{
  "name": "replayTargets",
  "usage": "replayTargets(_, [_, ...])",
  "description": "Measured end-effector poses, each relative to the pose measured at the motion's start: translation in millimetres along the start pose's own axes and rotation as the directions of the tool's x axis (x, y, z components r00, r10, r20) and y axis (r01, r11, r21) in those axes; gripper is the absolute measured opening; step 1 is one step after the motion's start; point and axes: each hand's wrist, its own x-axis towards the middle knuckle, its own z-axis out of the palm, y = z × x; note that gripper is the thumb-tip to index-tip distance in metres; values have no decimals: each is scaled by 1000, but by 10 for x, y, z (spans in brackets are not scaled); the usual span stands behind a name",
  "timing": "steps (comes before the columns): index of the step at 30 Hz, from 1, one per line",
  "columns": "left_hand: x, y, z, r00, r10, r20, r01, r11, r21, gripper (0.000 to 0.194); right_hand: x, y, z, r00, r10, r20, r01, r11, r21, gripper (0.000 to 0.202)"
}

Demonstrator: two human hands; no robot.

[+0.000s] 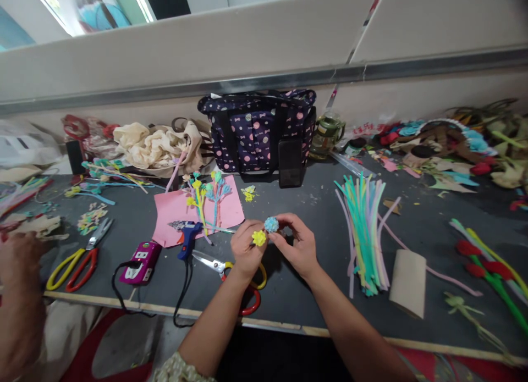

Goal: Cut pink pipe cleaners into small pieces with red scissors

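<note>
My left hand (246,250) is closed around a yellow flower (259,238), whose stem is hidden in the fingers. My right hand (297,247) pinches a light blue flower (271,224) between thumb and fingers, right beside the yellow one. Both blooms look fuzzy and clustered. Beneath my left forearm lie scissors (211,262) with red and yellow handles, partly covered. A blue glue gun (188,238) rests left of my hands, on the edge of a pink sheet (165,212). Several finished-looking flower stems (216,192) lie on that sheet.
Pipe cleaners (367,233) and a cardboard tube (408,283) lie to the right. A magenta power block (141,263) and other scissors (84,261) are on the left, near another person's hand (20,266). A patterned bag (256,132) and phone (290,162) stand behind.
</note>
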Motion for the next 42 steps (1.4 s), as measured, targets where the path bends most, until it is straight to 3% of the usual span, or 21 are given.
replayTargets(7, [31, 30, 5, 1000, -13, -1, 13, 1000, -16, 8, 4, -20, 14, 999, 36, -4, -35, 999, 41, 24])
replayTargets(13, [24, 25, 58, 981, -190, 22, 192, 973, -126, 12, 39, -4, 12, 973, 232, 14, -228, 942, 245, 25])
replayTargets(18, [14, -21, 94, 882, -470, -11, 456, 861, -223, 18, 64, 39, 4, 965, 261, 27, -257, 922, 288, 30])
replayTargets(22, [51, -48, 105, 818, -575, 11, 549, 774, -315, 27, 78, 73, 10, 957, 286, 52, -287, 906, 310, 33])
replayTargets(29, [77, -76, 103, 785, -619, 22, 555, 687, -470, 23, 110, 102, 15, 933, 356, 58, -356, 881, 311, 39])
replayTargets(34, [110, -86, 93, 768, -637, 64, 555, 612, -564, 20, 93, 178, 49, 921, 366, 132, -386, 904, 186, 45])
replayTargets(39, [121, -107, 94, 734, -677, 58, 572, 569, -591, 24, 58, 230, 82, 901, 376, 214, -398, 915, 70, 30])
replayTargets(42, [119, -117, 97, 730, -681, 57, 570, 560, -602, 24, 56, 219, 88, 891, 386, 239, -414, 906, 82, 25])
